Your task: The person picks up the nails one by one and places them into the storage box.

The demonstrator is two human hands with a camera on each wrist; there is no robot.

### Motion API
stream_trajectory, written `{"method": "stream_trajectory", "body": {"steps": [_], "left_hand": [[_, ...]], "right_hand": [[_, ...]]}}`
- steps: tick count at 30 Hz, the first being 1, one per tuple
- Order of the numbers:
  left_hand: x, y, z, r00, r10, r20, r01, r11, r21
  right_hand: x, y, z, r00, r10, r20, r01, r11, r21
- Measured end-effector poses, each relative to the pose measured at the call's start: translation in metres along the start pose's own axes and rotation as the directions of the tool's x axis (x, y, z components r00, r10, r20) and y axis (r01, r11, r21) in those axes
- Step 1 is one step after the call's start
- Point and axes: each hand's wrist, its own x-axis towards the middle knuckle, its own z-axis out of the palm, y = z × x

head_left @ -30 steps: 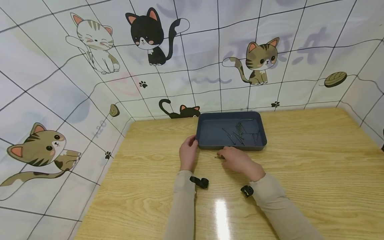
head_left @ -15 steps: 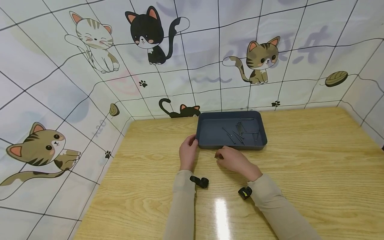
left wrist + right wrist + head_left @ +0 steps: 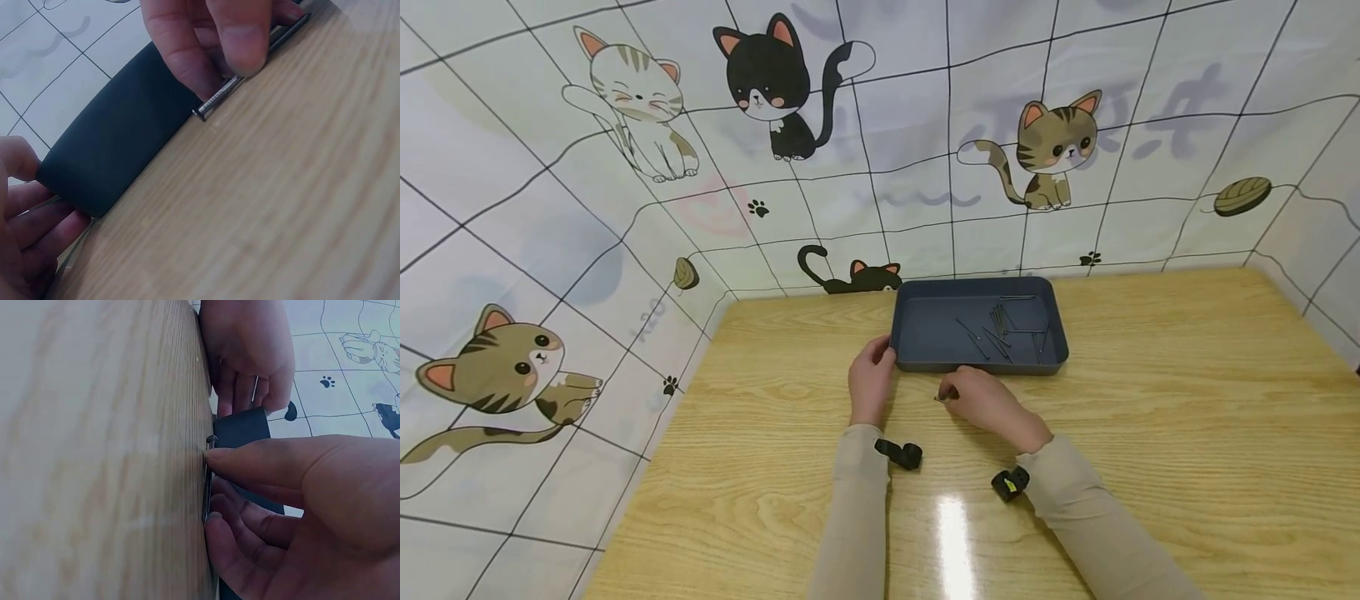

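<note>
A shallow dark blue-grey tray [image 3: 925, 329] stands at the back of the wooden table. Its near left corner is held between the thumb and fingers of my left hand [image 3: 871, 379], also visible at the tray's end in the left wrist view. Just in front of the tray's near wall, my right hand [image 3: 985, 402] pinches a metal nail [image 3: 219, 99]. The nail lies low along the tabletop in the right wrist view, its head poking out past the thumb; fingers hide part of its shank. Several loose nails [image 3: 998, 321] lie scattered in the tray's right half.
A white wall covering [image 3: 910, 167] with cat drawings and grid lines rises right behind the tray and along the left side. The pale wooden table [image 3: 760, 467] extends to both sides. Each wrist wears a small black camera [image 3: 912, 456].
My right hand has shifted slightly left and its fingers have closed in on the nail, so less of it sticks out. The left hand and the tray have stayed put.
</note>
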Motion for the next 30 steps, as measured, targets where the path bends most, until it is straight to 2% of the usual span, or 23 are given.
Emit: {"method": "stream_trajectory", "body": {"steps": [10, 30], "left_hand": [[0.0002, 0.0009, 0.0007, 1.000, 0.001, -0.002, -0.001, 1.000, -0.006], [-0.0015, 0.0037, -0.0006, 1.000, -0.017, 0.004, 0.017, 1.000, -0.003]], "right_hand": [[-0.0003, -0.0046, 0.0014, 1.000, 0.025, 0.014, -0.024, 0.999, -0.039], [-0.0034, -0.0096, 0.0026, 1.000, 0.000, 0.025, 0.004, 0.986, -0.164]]}}
